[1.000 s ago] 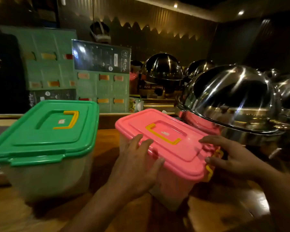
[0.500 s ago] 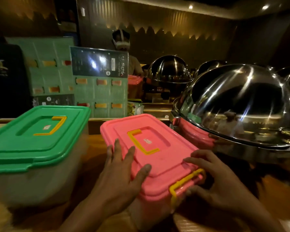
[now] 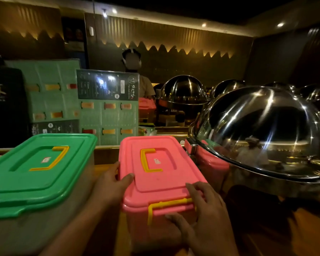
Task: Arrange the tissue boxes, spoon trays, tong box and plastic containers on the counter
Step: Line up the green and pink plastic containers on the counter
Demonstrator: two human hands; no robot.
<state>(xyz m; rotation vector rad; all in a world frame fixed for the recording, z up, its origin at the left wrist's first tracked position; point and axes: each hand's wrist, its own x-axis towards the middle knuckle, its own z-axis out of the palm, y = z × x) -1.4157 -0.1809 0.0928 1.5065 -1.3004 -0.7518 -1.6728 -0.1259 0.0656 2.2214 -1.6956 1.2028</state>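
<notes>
A pink-lidded plastic container with a yellow handle and yellow front clasp stands on the wooden counter, its short end toward me. My left hand grips its left side, thumb on the lid. My right hand holds its near right corner, fingers over the lid edge and thumb on the front wall. A green-lidded plastic container stands just to the left, a narrow gap between the two. Another pink-lidded container sits further back.
A large steel chafing dome stands close on the right of the pink container, with more domes behind. Green menu boards lean along the back of the counter. A person stands beyond them.
The pink container has been turned from a diagonal to face straight away from me, parallel to the green one. My hands shifted with it: left to its side, right to its near corner.
</notes>
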